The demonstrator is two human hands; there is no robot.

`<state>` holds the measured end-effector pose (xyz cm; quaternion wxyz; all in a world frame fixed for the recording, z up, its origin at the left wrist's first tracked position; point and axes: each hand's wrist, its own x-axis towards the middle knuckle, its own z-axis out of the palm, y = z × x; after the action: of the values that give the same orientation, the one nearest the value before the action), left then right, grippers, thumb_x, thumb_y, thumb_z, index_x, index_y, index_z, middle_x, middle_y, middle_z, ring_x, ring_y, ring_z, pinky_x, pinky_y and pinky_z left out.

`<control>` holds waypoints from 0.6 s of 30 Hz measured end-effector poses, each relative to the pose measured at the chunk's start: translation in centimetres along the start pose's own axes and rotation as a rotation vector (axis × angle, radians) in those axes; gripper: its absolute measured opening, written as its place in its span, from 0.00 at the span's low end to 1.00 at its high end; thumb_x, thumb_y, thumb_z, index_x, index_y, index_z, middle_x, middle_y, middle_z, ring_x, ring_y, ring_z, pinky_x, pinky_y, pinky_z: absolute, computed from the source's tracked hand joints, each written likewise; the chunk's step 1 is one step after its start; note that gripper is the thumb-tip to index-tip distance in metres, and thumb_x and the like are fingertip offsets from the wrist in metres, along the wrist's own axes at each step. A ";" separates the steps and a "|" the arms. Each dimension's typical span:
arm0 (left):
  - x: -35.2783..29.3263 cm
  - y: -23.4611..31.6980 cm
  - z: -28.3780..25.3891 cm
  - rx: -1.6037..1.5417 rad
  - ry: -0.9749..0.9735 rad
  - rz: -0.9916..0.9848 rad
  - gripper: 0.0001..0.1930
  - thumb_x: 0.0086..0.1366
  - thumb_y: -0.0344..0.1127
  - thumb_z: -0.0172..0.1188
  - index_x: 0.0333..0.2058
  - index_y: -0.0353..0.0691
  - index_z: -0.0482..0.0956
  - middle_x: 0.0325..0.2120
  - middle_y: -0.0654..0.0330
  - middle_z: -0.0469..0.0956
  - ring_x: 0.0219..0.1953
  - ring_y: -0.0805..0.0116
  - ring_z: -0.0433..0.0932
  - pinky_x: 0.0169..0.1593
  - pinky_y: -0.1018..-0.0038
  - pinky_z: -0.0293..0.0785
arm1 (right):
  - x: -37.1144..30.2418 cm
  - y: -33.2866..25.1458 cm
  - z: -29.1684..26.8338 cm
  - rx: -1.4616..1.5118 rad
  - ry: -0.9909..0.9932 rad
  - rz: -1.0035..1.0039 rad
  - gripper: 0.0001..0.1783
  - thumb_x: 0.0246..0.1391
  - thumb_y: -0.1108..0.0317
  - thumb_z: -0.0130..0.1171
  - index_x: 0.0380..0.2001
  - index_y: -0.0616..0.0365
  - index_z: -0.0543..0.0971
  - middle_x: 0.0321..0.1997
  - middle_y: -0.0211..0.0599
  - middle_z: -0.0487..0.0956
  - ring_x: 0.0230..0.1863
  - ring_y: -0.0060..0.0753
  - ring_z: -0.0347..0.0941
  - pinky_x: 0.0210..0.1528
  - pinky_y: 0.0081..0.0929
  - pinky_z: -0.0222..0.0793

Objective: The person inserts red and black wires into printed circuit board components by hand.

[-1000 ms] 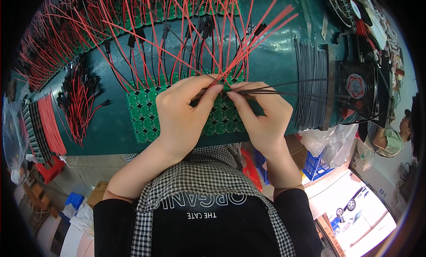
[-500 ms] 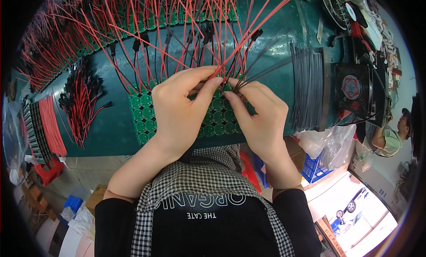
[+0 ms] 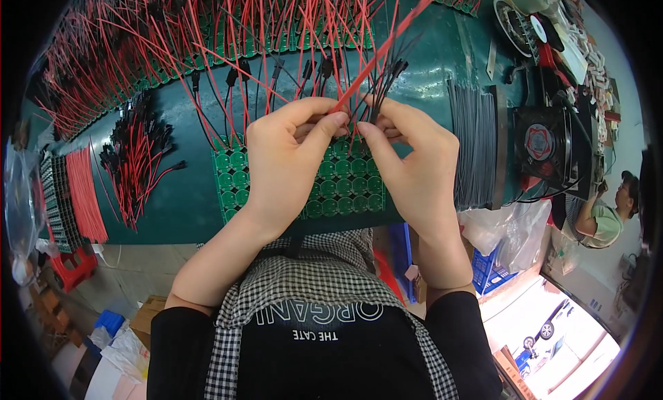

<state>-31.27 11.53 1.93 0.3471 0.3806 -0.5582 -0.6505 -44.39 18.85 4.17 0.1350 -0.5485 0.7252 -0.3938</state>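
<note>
My left hand (image 3: 284,158) pinches a bundle of red wires (image 3: 387,48) that slants up to the right. Black wires (image 3: 378,104) are gripped in my right hand (image 3: 413,146), fanning upward. The fingertips of both hands sit close together over the upper edge of a green circuit board panel (image 3: 347,186) made of several round boards. Red and black wires with black plugs (image 3: 276,70) rise from that panel's far edge. My fingers hide the wire ends and the spot beneath them.
Wired green boards (image 3: 304,37) fill the far side of the green table mat (image 3: 186,217). On the left lie a pile of plugged leads (image 3: 135,165) and a row of red wires (image 3: 84,196). At right are grey-black wires (image 3: 471,148) and a small fan (image 3: 545,139). Another person (image 3: 608,210) is far right.
The black wires in my right hand have swung from pointing right to nearly upright. The red bundle's upper end now appears further left, and the board panel lies slightly further right in view.
</note>
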 end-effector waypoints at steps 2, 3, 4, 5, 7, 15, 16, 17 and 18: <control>-0.2 -0.2 0.0 -0.019 -0.026 -0.024 0.08 0.61 0.25 0.58 0.38 0.28 0.79 0.29 0.58 0.81 0.33 0.76 0.80 0.39 0.80 0.76 | 0.0 -0.1 0.2 0.112 -0.056 0.067 0.15 0.47 0.79 0.63 0.41 0.67 0.79 0.28 0.37 0.79 0.29 0.20 0.76 0.33 0.18 0.72; -0.2 -0.2 0.0 -0.020 -0.025 -0.022 0.08 0.61 0.25 0.58 0.38 0.28 0.79 0.29 0.58 0.81 0.33 0.76 0.80 0.39 0.80 0.76 | 0.0 -0.2 0.3 0.111 -0.056 0.064 0.15 0.47 0.79 0.63 0.41 0.67 0.79 0.28 0.37 0.79 0.29 0.20 0.76 0.33 0.18 0.72; -0.2 -0.2 0.1 -0.020 -0.024 -0.022 0.07 0.61 0.25 0.58 0.37 0.28 0.79 0.28 0.58 0.81 0.33 0.76 0.80 0.39 0.80 0.76 | 0.0 -0.2 0.5 0.179 -0.049 0.119 0.12 0.48 0.79 0.62 0.39 0.68 0.78 0.29 0.36 0.79 0.29 0.19 0.75 0.33 0.17 0.72; -0.2 -0.1 0.1 -0.019 -0.022 -0.022 0.07 0.62 0.25 0.58 0.37 0.28 0.79 0.28 0.58 0.81 0.32 0.76 0.80 0.39 0.80 0.76 | 0.0 -0.2 0.6 0.248 -0.043 0.174 0.10 0.50 0.78 0.61 0.37 0.69 0.78 0.30 0.34 0.79 0.30 0.17 0.75 0.34 0.17 0.71; -0.3 0.2 -0.2 0.005 -0.017 0.003 0.07 0.62 0.26 0.57 0.38 0.28 0.79 0.29 0.57 0.81 0.33 0.76 0.80 0.39 0.80 0.76 | 0.1 0.0 0.4 0.298 -0.032 0.206 0.08 0.51 0.78 0.61 0.35 0.69 0.78 0.31 0.33 0.79 0.31 0.17 0.74 0.34 0.16 0.71; -1.4 1.0 -3.4 0.092 0.038 0.212 0.07 0.69 0.31 0.48 0.37 0.33 0.70 0.31 0.56 0.80 0.35 0.74 0.78 0.38 0.82 0.69 | 3.4 0.3 -2.3 0.492 -0.054 0.212 0.07 0.51 0.73 0.62 0.28 0.68 0.77 0.26 0.33 0.79 0.28 0.16 0.75 0.32 0.16 0.70; -1.8 0.8 -3.8 0.090 0.037 0.209 0.07 0.69 0.31 0.48 0.37 0.33 0.70 0.31 0.56 0.80 0.35 0.74 0.78 0.38 0.82 0.69 | 3.8 0.3 -2.4 0.539 -0.052 0.191 0.07 0.51 0.73 0.62 0.28 0.68 0.77 0.27 0.32 0.79 0.28 0.16 0.75 0.32 0.15 0.70; -2.2 0.6 -4.2 0.096 0.104 0.215 0.07 0.70 0.32 0.48 0.37 0.33 0.70 0.31 0.56 0.80 0.34 0.75 0.77 0.37 0.82 0.68 | 3.9 0.3 -2.6 0.586 -0.050 0.171 0.07 0.51 0.73 0.62 0.28 0.68 0.77 0.28 0.32 0.79 0.29 0.16 0.74 0.33 0.15 0.70; -2.5 0.5 -4.8 0.104 0.177 0.220 0.07 0.70 0.32 0.48 0.37 0.34 0.70 0.31 0.56 0.80 0.33 0.77 0.76 0.35 0.83 0.67 | 3.6 0.0 -2.8 0.586 -0.055 0.172 0.07 0.51 0.73 0.62 0.28 0.68 0.77 0.28 0.32 0.79 0.29 0.16 0.74 0.33 0.15 0.70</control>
<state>-25.83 11.44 2.28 0.4440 0.3905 -0.5966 -0.5427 -47.43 16.78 6.86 0.3398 -0.4333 0.6206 -0.5582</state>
